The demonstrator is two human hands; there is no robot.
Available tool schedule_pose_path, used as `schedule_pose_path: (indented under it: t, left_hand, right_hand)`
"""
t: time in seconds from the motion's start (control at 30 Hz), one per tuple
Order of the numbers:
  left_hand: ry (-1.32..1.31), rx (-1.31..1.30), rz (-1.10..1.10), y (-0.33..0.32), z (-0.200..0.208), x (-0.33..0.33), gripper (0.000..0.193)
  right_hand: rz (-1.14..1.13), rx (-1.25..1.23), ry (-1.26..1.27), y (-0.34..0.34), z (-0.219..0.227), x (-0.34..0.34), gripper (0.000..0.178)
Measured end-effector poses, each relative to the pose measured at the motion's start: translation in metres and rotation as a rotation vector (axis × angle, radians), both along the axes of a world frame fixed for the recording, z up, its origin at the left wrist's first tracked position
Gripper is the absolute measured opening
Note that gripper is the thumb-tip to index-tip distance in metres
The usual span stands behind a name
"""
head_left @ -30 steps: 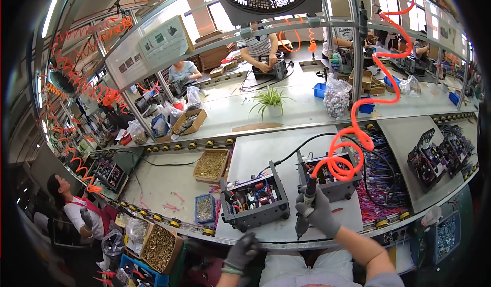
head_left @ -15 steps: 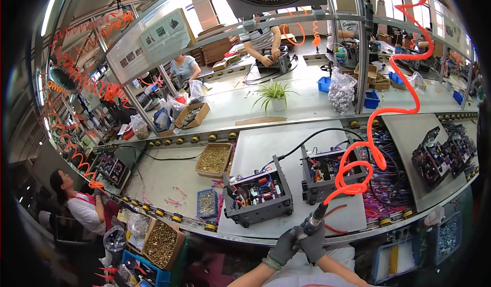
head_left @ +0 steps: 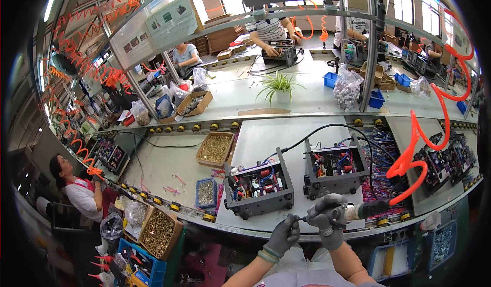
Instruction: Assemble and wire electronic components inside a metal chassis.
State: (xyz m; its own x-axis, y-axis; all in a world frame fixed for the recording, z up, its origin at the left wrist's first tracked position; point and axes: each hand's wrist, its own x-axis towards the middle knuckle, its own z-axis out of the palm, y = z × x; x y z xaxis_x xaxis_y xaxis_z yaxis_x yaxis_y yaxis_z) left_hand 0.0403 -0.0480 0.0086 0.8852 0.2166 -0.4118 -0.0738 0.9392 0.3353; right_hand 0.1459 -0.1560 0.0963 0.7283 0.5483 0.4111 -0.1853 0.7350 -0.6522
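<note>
My right hand (head_left: pixel 329 221), in a grey glove, is wrapped round a pneumatic screwdriver (head_left: pixel 354 213) held level near the table's front edge. Its bit end points left. An orange coiled air hose (head_left: pixel 407 191) leaves its dark rear end. At the bit end, the gloved left hand (head_left: pixel 283 235) is closed in a pinch; whatever lies between its fingertips is too small to make out. Just beyond the hands stand two open grey metal cases with circuit boards and wiring inside: the left case (head_left: pixel 260 185) and the right case (head_left: pixel 337 168).
Left of the cases are a carton of brass-coloured parts (head_left: pixel 215 149) and a blue tray of small parts (head_left: pixel 206 193). Bundled wires (head_left: pixel 381 154) lie to the right. Another carton (head_left: pixel 162 230) stands lower left. A person (head_left: pixel 82 190) sits at far left; others work across the bench.
The screwdriver has swung from upright to level, its hose end now to the right. My hands have drawn apart a little, the left now at the bit end. The view has shifted slightly.
</note>
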Motion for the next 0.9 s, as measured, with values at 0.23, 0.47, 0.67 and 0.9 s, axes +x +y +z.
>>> schedule_pose_path:
  t: [0.23,0.47,0.67,0.9]
  left_hand:
    - [0.032,0.083,-0.191,-0.006,0.014,0.013,0.044]
    - [-0.149,-0.011,-0.186,-0.007,0.012,0.005,0.039]
    - [0.109,0.553,0.192,-0.012,0.035,0.005,0.036]
    - [0.015,0.429,-0.09,0.0,0.034,-0.015,0.05]
  right_hand:
    - [-0.03,0.017,-0.056,0.0,0.001,0.005,0.056]
    - [0.236,-0.058,-0.107,-0.008,0.01,0.022,0.072]
    - [-0.227,-0.061,0.287,0.019,0.011,0.004,0.07]
    - [0.183,0.038,-0.079,0.017,0.01,0.019,0.065]
